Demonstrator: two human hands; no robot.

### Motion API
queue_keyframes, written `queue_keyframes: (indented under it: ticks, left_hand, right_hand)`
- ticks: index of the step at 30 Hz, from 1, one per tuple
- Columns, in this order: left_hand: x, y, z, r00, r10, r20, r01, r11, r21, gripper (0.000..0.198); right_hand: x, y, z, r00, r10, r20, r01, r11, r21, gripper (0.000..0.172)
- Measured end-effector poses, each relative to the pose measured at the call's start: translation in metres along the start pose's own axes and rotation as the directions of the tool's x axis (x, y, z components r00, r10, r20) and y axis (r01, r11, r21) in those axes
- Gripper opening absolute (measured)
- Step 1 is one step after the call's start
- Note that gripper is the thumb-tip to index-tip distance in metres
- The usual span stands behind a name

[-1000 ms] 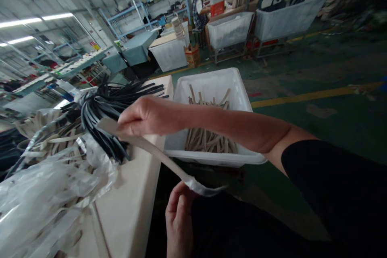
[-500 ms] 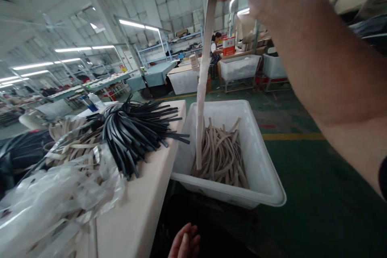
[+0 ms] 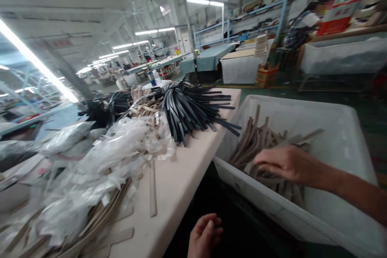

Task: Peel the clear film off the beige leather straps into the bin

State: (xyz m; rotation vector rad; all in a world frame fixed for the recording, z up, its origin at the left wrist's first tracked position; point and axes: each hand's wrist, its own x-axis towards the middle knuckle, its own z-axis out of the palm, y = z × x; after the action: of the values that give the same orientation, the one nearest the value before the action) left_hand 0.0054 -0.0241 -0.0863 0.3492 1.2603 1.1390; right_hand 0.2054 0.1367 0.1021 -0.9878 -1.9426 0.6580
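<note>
My right hand (image 3: 281, 164) is inside the white plastic bin (image 3: 329, 107), fingers curled down over the pile of beige straps (image 3: 256, 135). It appears closed on a beige strap (image 3: 250, 168), part of which shows by the fingertips; the rest is lost among the others. My left hand (image 3: 206, 231) hangs low at the bottom centre, beside the table edge. Its fingers are loosely bent, with nothing visible in them.
On the pale table (image 3: 193, 161) left of the bin lie a bundle of black straps (image 3: 187, 109), crumpled clear plastic bags (image 3: 121, 141) and more beige strips (image 3: 152, 193). Farther off, a person (image 3: 302, 24) sits by a red and white box (image 3: 338, 16).
My right hand has come down from high up, with the beige strap, into the bin. My view has turned left, showing more of the table. My left hand stays low and loosely bent.
</note>
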Motion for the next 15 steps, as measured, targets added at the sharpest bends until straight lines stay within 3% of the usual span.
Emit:
queue_keyframes:
  ticks: [3, 7, 11, 15]
  left_hand:
    - [-0.003, -0.002, -0.001, 1.0, -0.001, -0.002, 0.001, 1.0, -0.018, 0.059]
    - [-0.012, 0.0, 0.0, 0.999, -0.018, 0.036, 0.019, 0.999, -0.031, 0.059]
    - [-0.026, 0.019, -0.004, 0.992, 0.059, 0.111, -0.056, 0.998, -0.032, 0.055]
    - [-0.037, 0.034, -0.016, 0.983, 0.161, 0.088, -0.157, 0.986, -0.051, 0.052]
  right_hand:
    - [-0.003, 0.012, 0.043, 0.987, -0.043, 0.154, 0.054, 0.996, -0.068, 0.045]
    - [-0.01, 0.021, 0.089, 0.924, -0.129, 0.359, 0.208, 0.959, -0.191, 0.024]
    - [0.013, 0.016, 0.134, 0.864, -0.221, 0.453, 0.338, 0.92, -0.196, 0.033]
    - [0.058, 0.002, 0.183, 0.837, -0.251, 0.487, 0.424, 0.859, -0.286, 0.036]
